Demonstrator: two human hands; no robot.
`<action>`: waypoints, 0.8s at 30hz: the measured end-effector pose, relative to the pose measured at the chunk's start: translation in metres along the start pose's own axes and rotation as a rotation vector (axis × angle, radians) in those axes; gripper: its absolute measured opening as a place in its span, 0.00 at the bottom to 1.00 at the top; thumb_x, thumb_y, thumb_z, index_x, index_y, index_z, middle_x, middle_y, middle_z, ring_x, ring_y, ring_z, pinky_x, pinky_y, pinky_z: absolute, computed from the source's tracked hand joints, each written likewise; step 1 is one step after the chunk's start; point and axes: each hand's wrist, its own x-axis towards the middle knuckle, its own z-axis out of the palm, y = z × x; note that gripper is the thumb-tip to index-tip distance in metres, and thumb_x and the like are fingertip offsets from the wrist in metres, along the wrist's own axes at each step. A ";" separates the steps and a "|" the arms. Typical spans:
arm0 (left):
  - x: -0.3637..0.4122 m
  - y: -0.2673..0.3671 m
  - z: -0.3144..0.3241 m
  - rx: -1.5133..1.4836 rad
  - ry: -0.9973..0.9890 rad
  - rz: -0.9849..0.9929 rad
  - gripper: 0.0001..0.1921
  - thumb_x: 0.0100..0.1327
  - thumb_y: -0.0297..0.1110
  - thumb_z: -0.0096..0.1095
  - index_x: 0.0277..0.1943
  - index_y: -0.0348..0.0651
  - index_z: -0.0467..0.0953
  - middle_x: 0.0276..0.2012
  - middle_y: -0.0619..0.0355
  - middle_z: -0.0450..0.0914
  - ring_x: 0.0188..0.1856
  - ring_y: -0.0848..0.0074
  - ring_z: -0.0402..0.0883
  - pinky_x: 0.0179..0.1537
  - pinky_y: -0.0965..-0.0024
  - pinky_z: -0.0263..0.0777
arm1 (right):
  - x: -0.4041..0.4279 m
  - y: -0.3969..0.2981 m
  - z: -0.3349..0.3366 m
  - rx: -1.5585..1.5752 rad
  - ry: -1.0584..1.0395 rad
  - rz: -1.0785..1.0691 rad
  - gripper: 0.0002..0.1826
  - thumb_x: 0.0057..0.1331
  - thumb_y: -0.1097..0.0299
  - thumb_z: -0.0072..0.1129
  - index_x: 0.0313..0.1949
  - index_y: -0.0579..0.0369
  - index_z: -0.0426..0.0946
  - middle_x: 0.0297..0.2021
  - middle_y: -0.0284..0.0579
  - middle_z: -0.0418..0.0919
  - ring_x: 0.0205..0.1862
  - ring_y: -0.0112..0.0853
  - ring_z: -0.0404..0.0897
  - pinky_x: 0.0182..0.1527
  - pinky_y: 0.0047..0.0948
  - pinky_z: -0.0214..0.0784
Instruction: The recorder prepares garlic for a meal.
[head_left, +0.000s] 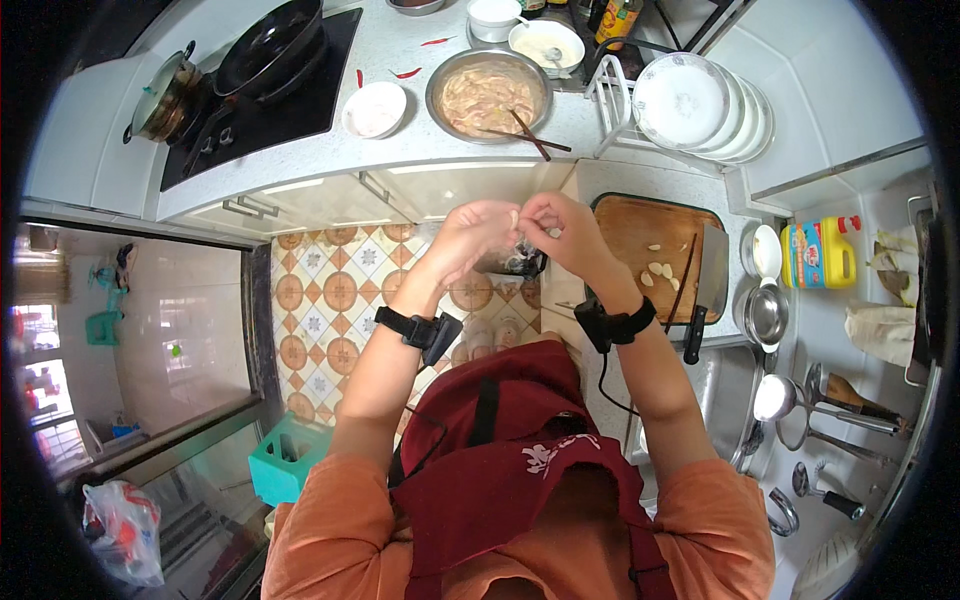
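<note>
My left hand (480, 231) and my right hand (561, 231) meet in front of me, fingertips pinched together. A small pale piece, apparently a garlic clove (515, 217), sits between them, mostly hidden by the fingers. Below the hands, partly covered by them, is a dark waste bin (517, 264) with bits of refuse in it. To the right of my right hand lies a wooden cutting board (622, 247). Several peeled garlic cloves (656, 268) rest on it, beside dark chopsticks (682, 281) and a cleaver (709, 270) whose black handle overhangs the near edge.
On the counter ahead stand a steel bowl (480, 90) of sliced raw meat with crossed chopsticks (529, 136), a white bowl (374, 110) and red chillies (406, 73). A wok (270, 49) sits on the cooktop (300, 124). Plates (681, 101) fill a rack; right is a sink (720, 382).
</note>
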 end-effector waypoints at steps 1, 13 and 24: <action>0.000 0.001 0.000 0.003 0.000 -0.003 0.09 0.59 0.26 0.51 0.42 0.34 0.71 0.34 0.56 0.76 0.33 0.79 0.75 0.35 0.79 0.71 | 0.001 -0.002 0.000 0.001 -0.003 -0.001 0.04 0.53 0.78 0.52 0.30 0.60 0.71 0.25 0.43 0.73 0.27 0.29 0.74 0.33 0.20 0.68; -0.001 -0.002 -0.004 -0.026 -0.001 -0.010 0.08 0.59 0.26 0.51 0.41 0.35 0.71 0.33 0.58 0.75 0.31 0.81 0.74 0.34 0.80 0.70 | 0.004 -0.004 -0.001 -0.412 0.005 -0.243 0.04 0.51 0.77 0.55 0.28 0.59 0.72 0.23 0.39 0.70 0.20 0.24 0.66 0.24 0.19 0.59; 0.001 -0.002 -0.005 -0.120 0.027 -0.015 0.08 0.58 0.26 0.51 0.41 0.35 0.70 0.33 0.57 0.75 0.34 0.79 0.75 0.36 0.80 0.72 | -0.004 -0.005 -0.004 -0.333 -0.006 -0.111 0.05 0.51 0.76 0.53 0.28 0.56 0.69 0.23 0.40 0.68 0.23 0.28 0.71 0.27 0.23 0.63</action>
